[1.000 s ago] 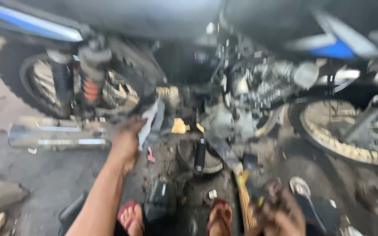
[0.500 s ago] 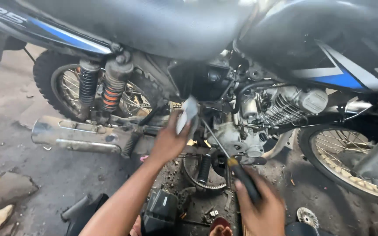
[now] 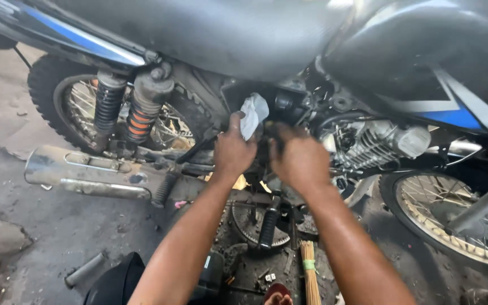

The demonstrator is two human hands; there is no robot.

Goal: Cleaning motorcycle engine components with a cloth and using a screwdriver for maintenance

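Both hands reach in under the motorcycle's seat [image 3: 210, 39], the left hand [image 3: 232, 149] holding a rag [image 3: 253, 114] just left of the right hand [image 3: 299, 161]. The exhaust pipe [image 3: 86, 175] lies left, the engine [image 3: 377, 144] right.

Both hands [image 3: 266, 155] raised side by side, fingers curled, forearms outstretched.

A crumpled pale-grey rag [image 3: 253, 114] sticks up from my left hand [image 3: 234, 151], pinched at its lower edge, its loose end just above and left of my right hand [image 3: 299, 161] and pressed close against the motorcycle's dark engine area [image 3: 289, 107].
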